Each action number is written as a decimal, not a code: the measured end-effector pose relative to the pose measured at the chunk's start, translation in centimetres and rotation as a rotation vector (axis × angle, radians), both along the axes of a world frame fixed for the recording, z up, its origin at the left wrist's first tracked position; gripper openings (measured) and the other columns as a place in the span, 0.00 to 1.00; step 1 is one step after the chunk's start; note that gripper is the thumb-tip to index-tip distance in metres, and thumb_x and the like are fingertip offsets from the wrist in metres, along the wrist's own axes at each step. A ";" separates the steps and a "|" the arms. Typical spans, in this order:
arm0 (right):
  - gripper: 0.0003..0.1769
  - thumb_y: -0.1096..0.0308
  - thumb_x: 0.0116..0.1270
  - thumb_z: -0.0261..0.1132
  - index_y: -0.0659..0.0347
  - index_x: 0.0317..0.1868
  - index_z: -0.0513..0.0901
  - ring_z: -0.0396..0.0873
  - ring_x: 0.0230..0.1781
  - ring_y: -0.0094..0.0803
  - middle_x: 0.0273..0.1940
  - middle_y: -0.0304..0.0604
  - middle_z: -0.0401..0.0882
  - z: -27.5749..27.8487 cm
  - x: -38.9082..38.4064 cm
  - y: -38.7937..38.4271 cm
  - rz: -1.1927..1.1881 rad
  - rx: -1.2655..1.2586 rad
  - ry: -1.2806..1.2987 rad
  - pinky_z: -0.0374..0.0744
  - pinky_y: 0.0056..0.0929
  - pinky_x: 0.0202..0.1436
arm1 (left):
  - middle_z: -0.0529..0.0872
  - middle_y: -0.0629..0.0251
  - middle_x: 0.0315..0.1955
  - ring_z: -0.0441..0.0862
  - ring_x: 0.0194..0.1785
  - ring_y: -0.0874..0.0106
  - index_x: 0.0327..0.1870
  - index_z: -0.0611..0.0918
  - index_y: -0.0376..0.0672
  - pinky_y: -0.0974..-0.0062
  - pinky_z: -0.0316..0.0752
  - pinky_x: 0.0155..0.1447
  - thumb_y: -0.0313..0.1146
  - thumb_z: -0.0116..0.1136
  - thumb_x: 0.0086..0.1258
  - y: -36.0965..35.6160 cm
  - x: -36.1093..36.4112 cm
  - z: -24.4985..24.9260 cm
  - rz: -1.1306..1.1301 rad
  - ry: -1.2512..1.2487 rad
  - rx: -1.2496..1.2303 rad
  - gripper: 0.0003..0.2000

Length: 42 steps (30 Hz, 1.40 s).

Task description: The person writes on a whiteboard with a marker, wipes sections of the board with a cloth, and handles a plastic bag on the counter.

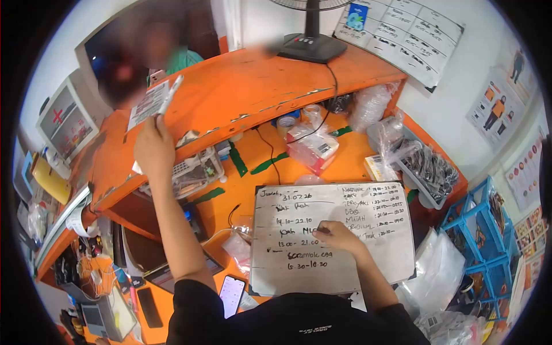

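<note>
My left hand (154, 147) is stretched out over the front edge of the orange upper counter. Its fingers are closed on a white marker pen (171, 95), which points up and away. Beyond the pen lies a printed sheet (148, 104). My right hand (340, 237) rests against the middle of a whiteboard (345, 270) with black handwriting, a date and times. Its fingers are curled together; what they hold, if anything, I cannot make out. The board is propped on the lower orange desk, close to my body.
A fan base (310, 47) stands on the upper counter, its cord hanging down. Below are a plastic basket (190, 177), a grey bin of wrapped cutlery (428, 167) and a lit phone (232, 296). Blue crates (480, 253) stand right. A person in green (185, 59) is across the counter.
</note>
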State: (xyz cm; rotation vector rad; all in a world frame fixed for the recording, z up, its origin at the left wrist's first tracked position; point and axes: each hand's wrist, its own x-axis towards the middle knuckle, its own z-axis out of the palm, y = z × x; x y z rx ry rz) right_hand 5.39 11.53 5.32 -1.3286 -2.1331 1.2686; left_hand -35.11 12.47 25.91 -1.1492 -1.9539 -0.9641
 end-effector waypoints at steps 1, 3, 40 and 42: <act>0.20 0.55 0.66 0.61 0.67 0.36 0.80 0.80 0.28 0.35 0.27 0.49 0.80 0.0 1.1 1.6 0.113 0.042 -0.165 0.77 0.32 0.35 | 0.84 0.50 0.34 0.81 0.40 0.51 0.43 0.80 0.43 0.57 0.73 0.41 0.43 0.41 0.74 0.0 0.0 0.0 -0.017 0.007 0.002 0.16; 0.27 0.45 0.63 0.60 0.66 0.39 0.82 0.81 0.31 0.46 0.31 0.56 0.81 -7.4 7.1 10.3 0.005 0.327 -0.286 0.77 0.39 0.39 | 0.84 0.50 0.35 0.80 0.41 0.50 0.45 0.80 0.43 0.57 0.73 0.43 0.43 0.41 0.74 -0.1 0.2 -0.1 -0.027 -0.043 0.015 0.16; 0.20 0.79 0.47 0.64 0.64 0.45 0.82 0.72 0.31 0.37 0.33 0.43 0.73 15.1 2.0 -1.9 0.225 1.297 0.241 0.71 0.33 0.36 | 0.83 0.47 0.28 0.80 0.35 0.48 0.33 0.81 0.39 0.52 0.72 0.39 0.44 0.46 0.71 -0.3 0.5 0.3 0.027 -0.166 -0.029 0.18; 0.20 0.79 0.47 0.64 0.64 0.45 0.82 0.72 0.31 0.37 0.33 0.43 0.73 15.8 1.1 -2.2 0.250 1.331 0.239 0.71 0.32 0.36 | 0.82 0.47 0.27 0.81 0.34 0.48 0.32 0.80 0.38 0.53 0.72 0.39 0.44 0.46 0.71 -0.5 0.4 0.2 0.017 -0.150 -0.009 0.18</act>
